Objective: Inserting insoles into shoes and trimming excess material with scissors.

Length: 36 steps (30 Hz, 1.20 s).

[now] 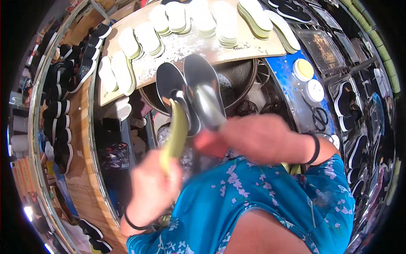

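Observation:
My left hand [152,186] grips a yellow-green flat tool [175,133], blurred, that reaches up to two dark grey shoe soles. My right hand [258,137] holds those soles [198,91] by their near ends, side by side, tilted up over a round dark metal basin [243,86]. The tip of the tool touches the left sole [171,86]. Both wrists wear a dark band. A blue flowered garment [262,199] fills the lower part of the view.
Stacks of white insoles [177,25] lie on a wooden board [253,46] behind the basin. Scissors [318,115] and two round white lids [308,80] sit on a blue surface at right. Black shoes with white soles [63,122] line shelves at left and right.

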Tool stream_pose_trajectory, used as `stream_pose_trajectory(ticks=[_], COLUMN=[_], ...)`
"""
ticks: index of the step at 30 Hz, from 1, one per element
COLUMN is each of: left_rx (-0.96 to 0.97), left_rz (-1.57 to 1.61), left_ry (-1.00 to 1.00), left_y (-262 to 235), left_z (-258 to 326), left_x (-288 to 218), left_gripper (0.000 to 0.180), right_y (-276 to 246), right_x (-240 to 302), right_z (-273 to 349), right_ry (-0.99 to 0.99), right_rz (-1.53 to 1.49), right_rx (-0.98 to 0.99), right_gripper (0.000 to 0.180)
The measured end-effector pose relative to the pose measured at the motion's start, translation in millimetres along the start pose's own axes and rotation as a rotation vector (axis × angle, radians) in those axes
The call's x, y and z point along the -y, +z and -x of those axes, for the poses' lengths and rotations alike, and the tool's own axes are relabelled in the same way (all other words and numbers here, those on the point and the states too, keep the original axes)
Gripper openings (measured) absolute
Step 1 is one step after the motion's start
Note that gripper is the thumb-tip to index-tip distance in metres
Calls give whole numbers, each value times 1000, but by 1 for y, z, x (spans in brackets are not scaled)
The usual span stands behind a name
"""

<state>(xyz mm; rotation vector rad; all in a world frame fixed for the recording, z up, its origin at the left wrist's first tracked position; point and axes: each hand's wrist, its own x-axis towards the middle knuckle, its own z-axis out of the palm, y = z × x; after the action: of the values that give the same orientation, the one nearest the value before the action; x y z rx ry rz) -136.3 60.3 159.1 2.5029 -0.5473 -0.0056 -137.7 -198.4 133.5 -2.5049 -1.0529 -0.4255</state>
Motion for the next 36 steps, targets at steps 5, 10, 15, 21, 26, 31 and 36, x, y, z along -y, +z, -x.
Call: stream_pose_trajectory(ticks=[5, 10, 15, 21, 26, 31, 36], left_rx=[156, 297, 380, 111, 66, 81, 31], left_rz=[-131, -314, -367, -456, -497, -585, -539], left_ry=[92, 82, 208, 624, 322, 435, 393], left_y=[10, 14, 43, 57, 59, 86, 89], left_z=[-13, -11, -19, -30, -19, -35, -90], left_x=[-18, -8, 14, 30, 53, 85, 110], left_gripper=[26, 35, 44, 44, 42, 42, 33], right_y=[34, 47, 62, 81, 80, 84, 92], right_x=[15, -2, -38, -73, -62, -62, -71], right_z=[-17, -8, -13, -6, -5, -9, -14], right_ry=[-341, -463, -546, -350, -202, -201, -147], right_rz=[111, 53, 37, 30, 31, 22, -24], right_rx=[-107, 71, -37, 188, 270, 266, 204], right_gripper=[38, 38, 38, 42, 36, 32, 33])
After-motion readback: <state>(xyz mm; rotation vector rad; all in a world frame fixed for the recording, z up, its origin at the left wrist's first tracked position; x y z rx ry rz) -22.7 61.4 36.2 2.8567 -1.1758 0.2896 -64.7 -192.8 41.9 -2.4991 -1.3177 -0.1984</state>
